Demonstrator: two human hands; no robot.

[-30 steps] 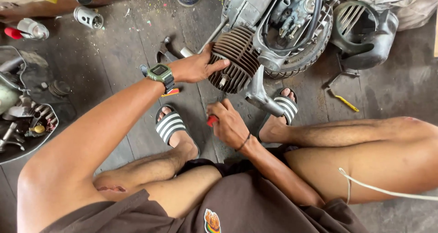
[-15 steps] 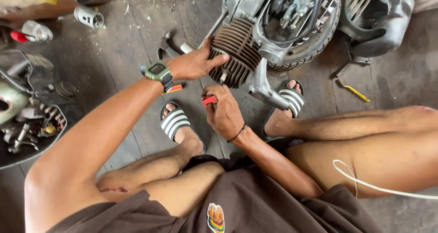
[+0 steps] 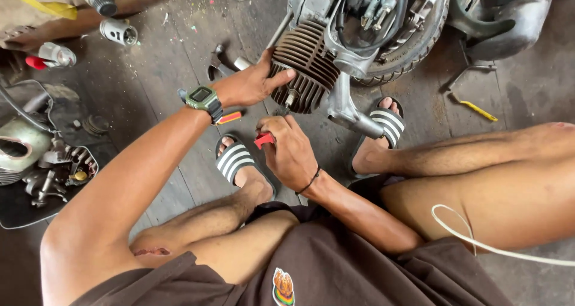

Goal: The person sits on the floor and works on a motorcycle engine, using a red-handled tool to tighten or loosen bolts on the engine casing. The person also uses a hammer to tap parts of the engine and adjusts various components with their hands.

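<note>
A single head-worn camera looked steeply down from above the seated person's lap, facing forward over bent knees to the dark concrete floor (image 3: 150, 90). It sat close: the left hand (image 3: 248, 85) gripping the finned grey metal engine cylinder (image 3: 302, 66) filled mid-frame, the right hand (image 3: 290, 150) just below that grip. No second view existed.

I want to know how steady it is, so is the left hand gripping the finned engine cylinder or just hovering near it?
Gripping: the left hand lies on the finned cylinder, thumb across the fins' lower edge.
</note>
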